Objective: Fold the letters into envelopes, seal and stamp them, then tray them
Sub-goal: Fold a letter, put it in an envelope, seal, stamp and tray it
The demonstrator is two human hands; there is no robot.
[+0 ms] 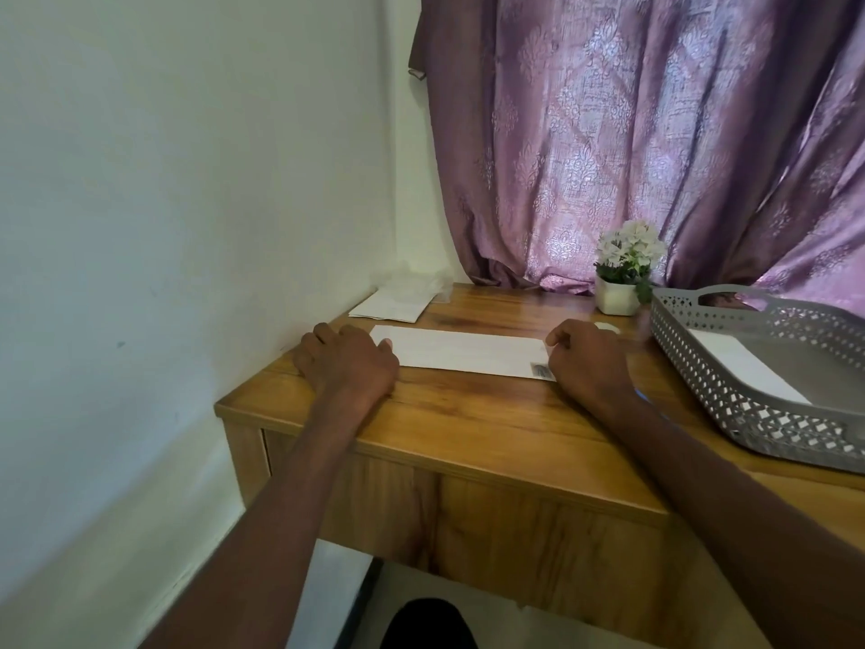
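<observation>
Here, in the head view, a white envelope (pixel 463 351) lay flat across the middle of the frame on a wooden desk (pixel 491 423), with a small stamp (pixel 542 370) at its lower right corner; the print on the stamp was too small to read. The left hand (pixel 348 365) rested knuckles-up on the envelope's left end, fingers curled and pressed down on the paper rather than gripping it. The right hand (pixel 587 360) covered the right end just beside the stamp, fingers bent narrow, their tips touching the paper. At the right of the frame stood a grey perforated tray (pixel 730 391) with another white envelope (pixel 744 367) lying inside. Behind the right hand sat a white pot of flowers (pixel 625 269). At the desk's far left corner lay loose papers (pixel 395 304) against the wall (pixel 187 180). A purple patterned curtain (pixel 655 133) hung behind.
</observation>
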